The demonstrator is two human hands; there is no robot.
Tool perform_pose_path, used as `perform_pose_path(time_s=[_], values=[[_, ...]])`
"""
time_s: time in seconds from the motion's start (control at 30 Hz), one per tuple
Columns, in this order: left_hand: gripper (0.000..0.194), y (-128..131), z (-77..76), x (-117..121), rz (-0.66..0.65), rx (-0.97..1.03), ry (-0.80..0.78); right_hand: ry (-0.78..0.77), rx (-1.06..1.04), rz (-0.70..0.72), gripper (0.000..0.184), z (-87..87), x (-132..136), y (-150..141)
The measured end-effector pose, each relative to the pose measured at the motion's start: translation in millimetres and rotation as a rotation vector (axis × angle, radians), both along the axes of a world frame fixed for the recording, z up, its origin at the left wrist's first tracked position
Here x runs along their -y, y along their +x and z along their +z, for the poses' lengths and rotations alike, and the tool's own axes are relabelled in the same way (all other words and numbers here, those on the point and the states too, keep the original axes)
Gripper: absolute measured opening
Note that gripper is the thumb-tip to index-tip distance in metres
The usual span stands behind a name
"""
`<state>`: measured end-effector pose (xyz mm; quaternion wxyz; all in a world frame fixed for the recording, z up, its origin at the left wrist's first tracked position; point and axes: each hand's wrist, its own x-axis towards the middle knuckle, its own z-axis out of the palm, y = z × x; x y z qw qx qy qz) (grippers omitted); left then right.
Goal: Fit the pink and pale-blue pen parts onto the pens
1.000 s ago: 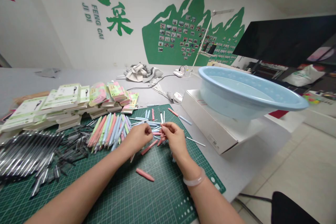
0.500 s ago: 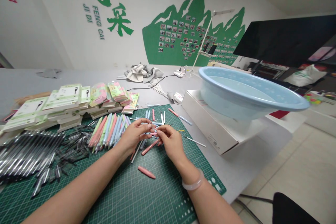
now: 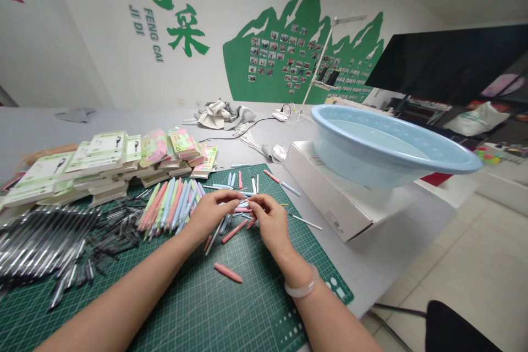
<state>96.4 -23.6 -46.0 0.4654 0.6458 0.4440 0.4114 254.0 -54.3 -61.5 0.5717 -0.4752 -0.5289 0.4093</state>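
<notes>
My left hand (image 3: 213, 212) and my right hand (image 3: 271, 225) meet fingertip to fingertip over a scatter of pen parts. Both are closed in a pinch; whatever small piece lies between the fingers is too small to make out. Beneath them, pastel barrels and thin white refills lie loosely, partly hidden by the fingers. A coral pen barrel (image 3: 235, 232) rests just below the fingertips, and a pink pen barrel (image 3: 228, 273) lies nearer to me on the green cutting mat (image 3: 198, 308). Left of my left hand is a row of pastel pens (image 3: 171, 203).
Clear-and-black pens (image 3: 45, 242) and loose black caps or clips (image 3: 109, 236) cover the mat's left side. Behind them are stacked small boxes (image 3: 99, 148). At right, a blue basin (image 3: 371, 146) sits on a white box (image 3: 330, 192). Crumpled cloth (image 3: 223, 114) lies at the back.
My hands stay close together at nearly the same spot, with the fingers shifted slightly. The view has moved a little; the parts on the mat lie as before.
</notes>
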Motion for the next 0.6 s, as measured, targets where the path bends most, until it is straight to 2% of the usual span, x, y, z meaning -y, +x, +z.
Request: perform_pose_path(time_s=[0.17, 0.3, 0.37, 0.5, 0.6], values=[[0.024, -2.2, 1.8, 0.5, -0.018, -0.091, 0.078, 0.036, 0.076, -0.007, 0.012, -2.0, -0.9, 2.9], [0.021, -4.1, 2.5, 0.4, -0.033, -0.250, 0.216, 0.143, 0.243, -0.056, 0.011, -3.0, -1.7, 5.6], [0.019, -4.9, 2.7, 0.6, -0.056, -0.314, 0.279, 0.153, 0.297, -0.030, 0.010, -3.5, -1.8, 5.7], [0.023, -7.2, 6.0, 3.7, -0.126, -0.324, 0.271, 0.008, 0.085, 0.161, 0.029, -3.5, -1.9, 4.0], [0.023, -11.2, 9.6, 8.4, -0.221, -0.298, 0.228, -0.060, -0.039, 0.277, 0.032, -2.3, -2.4, 2.9]])
